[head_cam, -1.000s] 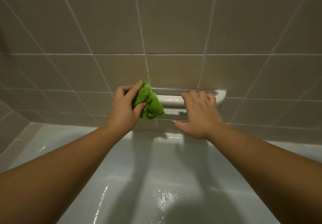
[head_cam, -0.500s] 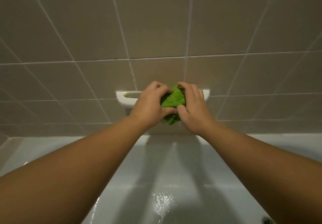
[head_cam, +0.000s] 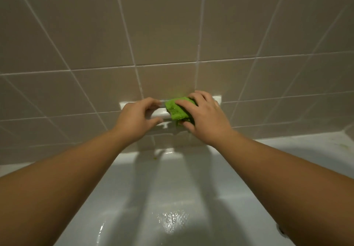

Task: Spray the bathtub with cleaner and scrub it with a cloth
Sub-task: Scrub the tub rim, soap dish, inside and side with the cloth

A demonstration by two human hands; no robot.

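A green cloth lies over the right part of a white wall-mounted soap holder above the white bathtub. My right hand grips the cloth, fingers curled over its top and thumb under it. Just to the left, my left hand has its fingers over the holder's rail and its thumb below; it does not touch the cloth. The tub floor is wet and shiny below my arms. No spray bottle is in view.
Beige wall tiles with pale grout fill the upper view. The tub's far rim runs along the wall, with small green specks at the right corner. A dark drain fitting shows at the lower right.
The cloth passed from my left hand to my right hand. It has moved to the right end of the holder, and my left hand has drawn back to the left part of the rail.
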